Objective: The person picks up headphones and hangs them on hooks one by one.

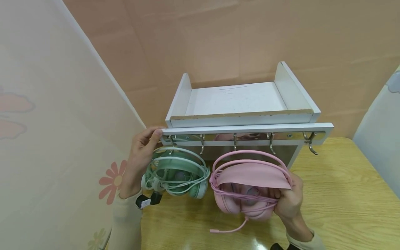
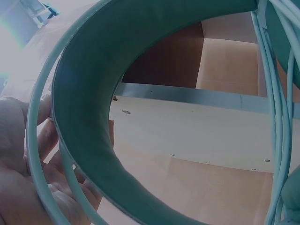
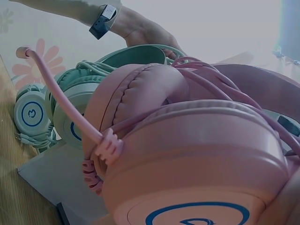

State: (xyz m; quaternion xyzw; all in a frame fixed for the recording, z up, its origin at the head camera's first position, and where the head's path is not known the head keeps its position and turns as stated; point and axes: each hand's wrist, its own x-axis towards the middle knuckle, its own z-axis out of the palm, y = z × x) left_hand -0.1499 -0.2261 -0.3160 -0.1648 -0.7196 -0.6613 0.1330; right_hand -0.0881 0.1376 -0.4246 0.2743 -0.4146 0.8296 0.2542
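1. Up close, gripping one pink headset (image 1: 254,173) by its right side with the right hand (image 1: 291,199), with fingers curled round it. Holding it just below the middle of the hook board's lower edge; hook board (image 1: 218,128) within reach. Cannot tell about contact with any hook (image 1: 235,141).
2. Counting two ear cups (image 1: 226,204), one bundled cable (image 1: 250,197) and one microphone boom (image 1: 231,230) on it. Could well snag a cable loop on a hook tip here, because of slack in the bundle!
3. Over to the left, spotting one green headset (image 1: 178,166) beneath the hook board's left end, apparently hung on the leftmost hook. Might get knocked off by a sideways swing of the pink one.
4. Up at the hook board's left end, pinching it with the left hand (image 1: 142,151). Could lose steadiness through a lopsided push.
5. Along the board, counting five hooks. Might miss them with the pink headset held too low, then drop it onto the one bench (image 1: 347,173).
6. Farthest back, seeing one white shelf (image 1: 234,99) behind the hook board's upper edge.
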